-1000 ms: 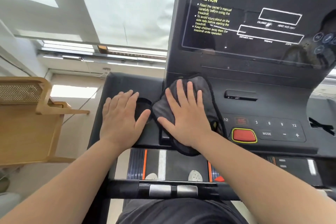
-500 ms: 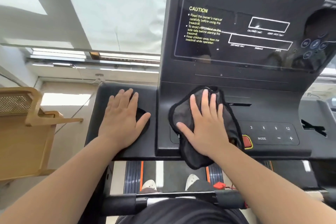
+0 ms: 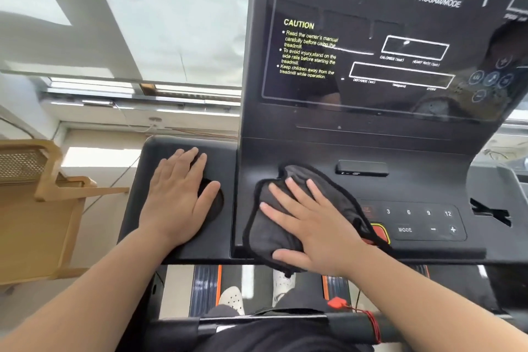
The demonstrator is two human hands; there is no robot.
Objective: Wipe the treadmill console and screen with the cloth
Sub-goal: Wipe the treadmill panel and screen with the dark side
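The cloth (image 3: 288,226) is lying dark and crumpled on the sloped lower face of the console (image 3: 357,151), left of the button panel (image 3: 423,221), with its lower edge hanging over the console's front lip. Your right hand (image 3: 311,226) is pressing flat on top of it, fingers spread and pointing up-left, thumb tucked at the cloth's lower fold; the grip is not clenched, just palm-down, pinning the fabric to the surface. The cloth's right edge is covering part of the red stop button (image 3: 381,233).

Your left hand (image 3: 180,200) is resting open and flat on the left side tray (image 3: 160,157), holding nothing, with the thumb reaching across the round cup recess (image 3: 213,203).

Above the cloth, the slot (image 3: 361,168) is sitting clear of it, and higher up the glossy screen (image 3: 400,37) is showing the yellow caution text (image 3: 308,48) and white outlined boxes, with reflections across its right side.

Below the console, you are standing on the belt (image 3: 257,280) in light shoes (image 3: 233,300), and a red safety clip (image 3: 337,303) with its cord is hanging near the handlebar (image 3: 354,328). Off to the left, a wooden chair (image 3: 37,208) is standing well apart from the treadmill.
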